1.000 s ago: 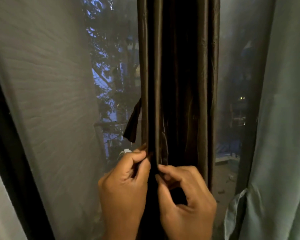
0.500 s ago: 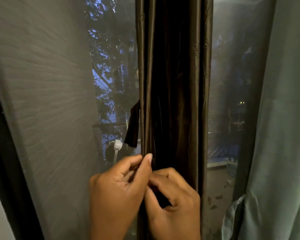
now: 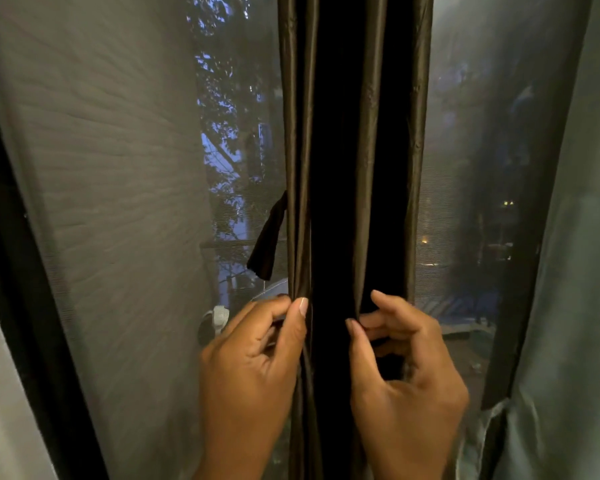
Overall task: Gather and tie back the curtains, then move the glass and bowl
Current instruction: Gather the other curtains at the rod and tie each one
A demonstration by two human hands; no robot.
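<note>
A dark brown curtain (image 3: pixel 354 143) hangs gathered in vertical folds down the middle of the window. My left hand (image 3: pixel 253 368) pinches its left folds between thumb and fingers. My right hand (image 3: pixel 402 372) pinches a fold on the right side, a hand's width from the left. A dark tie-back strap (image 3: pixel 267 240) dangles loose off the curtain's left edge, above my left hand. No glass or bowl is in view.
A grey sheer curtain (image 3: pixel 111 188) covers the left of the window, beside a black frame (image 3: pixel 25 306). A pale green curtain (image 3: pixel 572 271) hangs at the right. A small white clip (image 3: pixel 219 317) sits behind my left hand. Dusk trees show through the mesh.
My hands were pressed together on the middle folds; now they have moved apart, each holding its own fold, and a dark gap of curtain shows between them.
</note>
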